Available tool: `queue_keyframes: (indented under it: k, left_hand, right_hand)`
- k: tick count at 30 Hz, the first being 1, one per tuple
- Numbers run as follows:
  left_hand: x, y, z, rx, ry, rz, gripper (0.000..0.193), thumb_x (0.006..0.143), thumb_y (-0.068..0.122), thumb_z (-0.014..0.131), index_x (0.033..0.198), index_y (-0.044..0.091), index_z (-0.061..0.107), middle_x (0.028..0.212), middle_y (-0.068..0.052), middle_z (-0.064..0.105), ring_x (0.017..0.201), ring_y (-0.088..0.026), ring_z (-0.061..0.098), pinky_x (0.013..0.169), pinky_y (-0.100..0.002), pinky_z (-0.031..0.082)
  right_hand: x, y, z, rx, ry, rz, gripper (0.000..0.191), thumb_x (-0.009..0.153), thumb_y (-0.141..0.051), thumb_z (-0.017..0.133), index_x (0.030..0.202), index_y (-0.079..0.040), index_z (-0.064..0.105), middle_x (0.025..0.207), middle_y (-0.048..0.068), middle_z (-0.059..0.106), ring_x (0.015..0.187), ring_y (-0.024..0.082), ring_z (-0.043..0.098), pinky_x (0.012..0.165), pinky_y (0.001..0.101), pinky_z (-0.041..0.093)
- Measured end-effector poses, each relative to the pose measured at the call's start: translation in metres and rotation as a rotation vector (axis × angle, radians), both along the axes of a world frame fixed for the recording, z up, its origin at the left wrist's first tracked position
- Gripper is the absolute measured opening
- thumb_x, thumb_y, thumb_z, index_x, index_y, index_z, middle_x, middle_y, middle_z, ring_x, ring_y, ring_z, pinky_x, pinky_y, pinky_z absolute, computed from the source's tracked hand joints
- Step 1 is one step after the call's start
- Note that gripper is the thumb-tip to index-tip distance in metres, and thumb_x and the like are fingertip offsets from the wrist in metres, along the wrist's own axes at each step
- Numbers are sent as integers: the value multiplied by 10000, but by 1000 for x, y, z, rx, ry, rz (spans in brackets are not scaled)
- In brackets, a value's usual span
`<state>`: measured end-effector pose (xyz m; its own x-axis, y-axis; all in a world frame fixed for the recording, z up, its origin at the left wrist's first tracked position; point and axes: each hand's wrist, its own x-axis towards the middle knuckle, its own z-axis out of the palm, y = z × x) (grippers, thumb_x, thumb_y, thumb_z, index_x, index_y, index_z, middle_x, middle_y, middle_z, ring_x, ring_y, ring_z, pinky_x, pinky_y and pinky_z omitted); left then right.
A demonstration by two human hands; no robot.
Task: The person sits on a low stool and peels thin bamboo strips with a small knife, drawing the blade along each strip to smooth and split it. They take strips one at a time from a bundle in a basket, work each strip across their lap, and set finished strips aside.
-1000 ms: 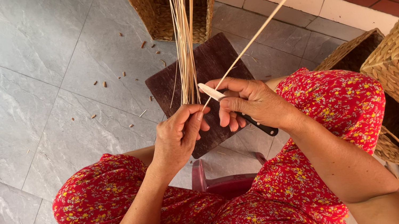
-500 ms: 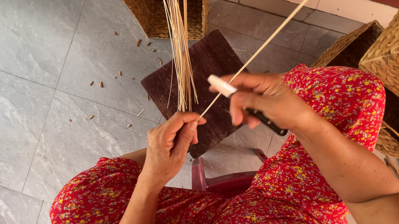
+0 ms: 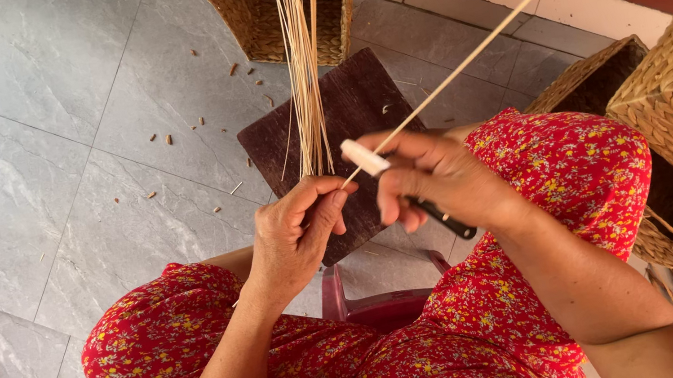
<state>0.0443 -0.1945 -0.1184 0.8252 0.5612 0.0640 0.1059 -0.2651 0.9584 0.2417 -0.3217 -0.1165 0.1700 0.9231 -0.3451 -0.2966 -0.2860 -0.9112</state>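
Right hand (image 3: 445, 184) grip angles strip (image 3: 508, 16) up-right.

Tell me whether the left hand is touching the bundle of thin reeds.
Touching: the head view shows the left hand pinching the reed bundle at its lower end.

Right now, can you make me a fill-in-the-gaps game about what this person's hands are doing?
1. The left hand grips a bundle of thin ____.
2. The right hand holds a ____ with a black handle.
3. The dark board lies on the grey ____.
4. The person's clothes are mostly ____.

Missing words: strips; knife; floor; red
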Motion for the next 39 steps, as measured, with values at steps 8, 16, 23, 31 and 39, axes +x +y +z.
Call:
queue_keyframes:
  k: [8, 16, 23, 31, 39]
  left_hand:
    - [-8, -1, 9, 16, 7, 3, 120, 1025, 106, 649, 1054, 47, 750, 639, 6, 605, 531, -40, 562, 457, -231, 415]
    - [-15, 6, 8, 45, 22, -9, 110, 1003, 94, 669, 1043, 48, 760, 648, 2, 614, 520, -46, 545, 461, -235, 414]
    - [-20, 9, 1, 114, 26, -6, 89, 973, 58, 681, 1020, 38, 754, 668, -14, 641, 524, -37, 555, 465, -230, 415]
    - [-29, 15, -4, 118, 80, 28, 85, 940, 61, 699, 995, 49, 762, 711, -20, 736, 516, -38, 605, 444, -219, 429]
    - [-35, 22, -10, 229, 78, 53, 90, 932, 81, 709, 1000, 59, 763, 775, -13, 767, 556, -31, 599, 472, -220, 433]
  right_hand:
    - [-1, -5, 0, 107, -10, 1, 354, 1039, -111, 583, 1371, -3, 639, 694, 45, 649, 533, 66, 548, 475, 202, 435]
    - [15, -8, 2, 149, 57, -74, 346, 1026, -112, 605, 1333, 41, 647, 709, 64, 652, 579, 85, 576, 468, 216, 419]
    - [35, -17, -3, 198, 76, -150, 348, 1026, -112, 605, 1334, 48, 633, 708, 84, 650, 589, 100, 583, 460, 218, 405]
    - [68, -34, -5, 261, 148, -358, 344, 1027, -97, 626, 1335, 56, 626, 726, 106, 647, 519, 119, 507, 485, 240, 406]
    - [98, -51, -8, 299, 212, -529, 348, 1020, -71, 633, 1350, 40, 636, 735, 108, 631, 519, 122, 482, 484, 245, 396]
